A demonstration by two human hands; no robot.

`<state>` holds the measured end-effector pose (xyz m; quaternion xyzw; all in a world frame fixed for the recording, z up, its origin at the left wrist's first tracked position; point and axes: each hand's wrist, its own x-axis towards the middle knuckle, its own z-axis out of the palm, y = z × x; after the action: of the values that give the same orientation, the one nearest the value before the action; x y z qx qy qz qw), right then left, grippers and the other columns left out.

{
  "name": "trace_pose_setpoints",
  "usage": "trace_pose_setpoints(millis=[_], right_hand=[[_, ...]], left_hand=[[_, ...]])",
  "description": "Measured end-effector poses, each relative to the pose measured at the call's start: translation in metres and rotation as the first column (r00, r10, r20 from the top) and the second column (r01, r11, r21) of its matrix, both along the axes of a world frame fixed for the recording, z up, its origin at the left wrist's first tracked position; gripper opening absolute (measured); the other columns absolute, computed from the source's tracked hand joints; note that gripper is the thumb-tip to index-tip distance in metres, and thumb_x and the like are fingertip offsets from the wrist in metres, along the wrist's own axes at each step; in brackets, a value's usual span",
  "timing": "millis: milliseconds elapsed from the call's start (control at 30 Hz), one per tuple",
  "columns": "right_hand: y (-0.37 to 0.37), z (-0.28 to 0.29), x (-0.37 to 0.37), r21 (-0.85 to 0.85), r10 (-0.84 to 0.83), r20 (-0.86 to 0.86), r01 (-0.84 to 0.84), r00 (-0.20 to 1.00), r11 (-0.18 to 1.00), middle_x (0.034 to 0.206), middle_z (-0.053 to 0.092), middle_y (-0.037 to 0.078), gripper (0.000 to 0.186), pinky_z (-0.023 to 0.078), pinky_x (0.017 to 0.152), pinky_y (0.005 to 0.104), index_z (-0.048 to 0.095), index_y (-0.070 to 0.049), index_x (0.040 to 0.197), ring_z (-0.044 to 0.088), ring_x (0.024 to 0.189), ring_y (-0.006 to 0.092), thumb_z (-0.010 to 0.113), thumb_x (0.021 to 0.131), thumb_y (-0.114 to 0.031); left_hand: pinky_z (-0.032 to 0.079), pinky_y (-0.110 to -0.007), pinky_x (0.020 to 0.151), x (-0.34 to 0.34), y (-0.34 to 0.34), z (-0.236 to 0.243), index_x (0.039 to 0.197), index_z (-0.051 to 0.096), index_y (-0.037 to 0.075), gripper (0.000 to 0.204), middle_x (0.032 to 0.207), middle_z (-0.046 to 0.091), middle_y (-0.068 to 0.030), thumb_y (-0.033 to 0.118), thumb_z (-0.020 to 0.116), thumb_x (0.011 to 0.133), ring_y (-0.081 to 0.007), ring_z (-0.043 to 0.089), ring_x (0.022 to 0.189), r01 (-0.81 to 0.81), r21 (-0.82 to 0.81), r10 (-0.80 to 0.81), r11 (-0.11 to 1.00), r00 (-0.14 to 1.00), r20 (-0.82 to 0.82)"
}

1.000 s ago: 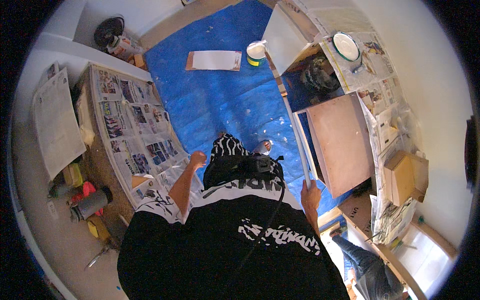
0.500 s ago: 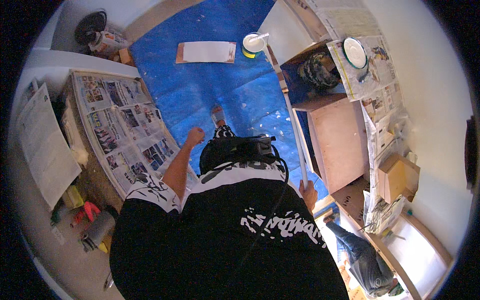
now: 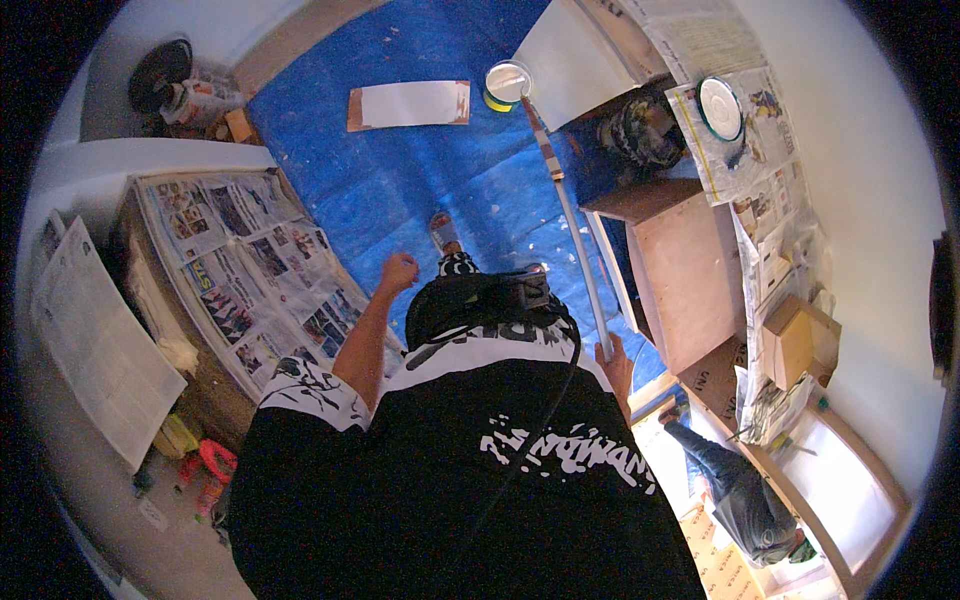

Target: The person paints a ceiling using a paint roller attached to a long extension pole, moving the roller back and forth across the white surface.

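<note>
My right hand (image 3: 617, 368) is wrapped round the near end of a long pole (image 3: 582, 245), grey along its near length and brown with white patches toward the far end. That far end meets the rim of a paint bucket (image 3: 497, 103), which holds white paint (image 3: 509, 78); any head on the pole is hard to make out there. My left hand (image 3: 399, 272) hangs with fingers curled and nothing visible in it, close to a newspaper-covered surface (image 3: 262, 262). Left of the bucket, a board painted white (image 3: 415, 104) lies on the blue tarp (image 3: 400, 170).
To the right stand wooden cabinets (image 3: 685, 275) and newspaper-covered tops, with a paint lid (image 3: 719, 108) and an open cardboard box (image 3: 800, 343). Another person (image 3: 740, 495) is low at the lower right. A dark fan-like item (image 3: 160, 75) stands far left.
The pole has shifted slightly left at its far end. The white piece that lay across the bucket rim no longer shows above it. My view has turned a little.
</note>
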<state>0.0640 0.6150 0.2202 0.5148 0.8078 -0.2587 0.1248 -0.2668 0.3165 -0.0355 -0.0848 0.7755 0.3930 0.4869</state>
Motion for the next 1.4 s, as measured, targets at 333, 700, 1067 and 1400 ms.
trace_pose_setpoints(millis=[333,700,1067,1400], right_hand=[[0.013,-0.011,-0.052,-0.11,0.109,-0.145,-0.126,0.983,0.986,0.102,0.059,0.027,0.041,0.047,0.079,0.0464,0.049,-0.002,0.121,0.057,0.094,0.0424,0.054,0.086,-0.023],[0.002,0.007,-0.041,-0.304,-0.127,-0.081,0.097,0.989,0.948,0.071,0.062,0.009,0.044,0.045,0.054,0.0314,0.049,-0.001,0.124,0.057,0.059,0.0171,0.058,0.085,-0.021],[-0.051,0.037,0.037,-0.314,-0.162,-0.183,0.099,0.97,0.944,0.062,0.052,0.001,0.044,0.035,0.044,0.0246,0.048,-0.002,0.126,0.042,0.049,0.0064,0.057,0.087,-0.019],[-0.092,0.014,0.071,-0.261,-0.009,-0.314,-0.077,0.949,0.962,0.075,0.059,0.008,0.043,0.041,0.052,0.0273,0.048,-0.003,0.126,0.049,0.06,0.0101,0.057,0.086,-0.017]], left_hand=[[0.049,-0.031,0.043,-0.007,-0.033,-0.013,0.088,0.058,0.0,0.017,0.071,0.064,-0.0107,0.015,0.057,0.079,-0.019,0.063,0.056,-0.058,-0.018,0.058,0.998,0.998,-0.005],[0.049,-0.03,0.045,-0.007,-0.056,-0.019,0.088,0.059,0.002,0.018,0.068,0.063,-0.01,0.015,0.059,0.076,-0.0182,0.062,0.055,0.111,-0.059,-0.11,0.992,0.994,0.029],[0.05,-0.03,0.046,0.048,-0.067,-0.018,0.097,0.059,0.002,0.023,0.074,0.065,-0.0098,0.016,0.06,0.078,-0.0178,0.064,0.058,-0.084,-0.001,0.084,0.996,0.996,-0.042],[0.05,-0.041,0.069,0.115,-0.195,0.006,0.074,0.067,0.005,0.021,0.081,0.066,-0.0157,0.023,0.054,0.074,-0.0308,0.064,0.078,0.502,-0.546,-0.733,0.671,0.558,-0.388]])
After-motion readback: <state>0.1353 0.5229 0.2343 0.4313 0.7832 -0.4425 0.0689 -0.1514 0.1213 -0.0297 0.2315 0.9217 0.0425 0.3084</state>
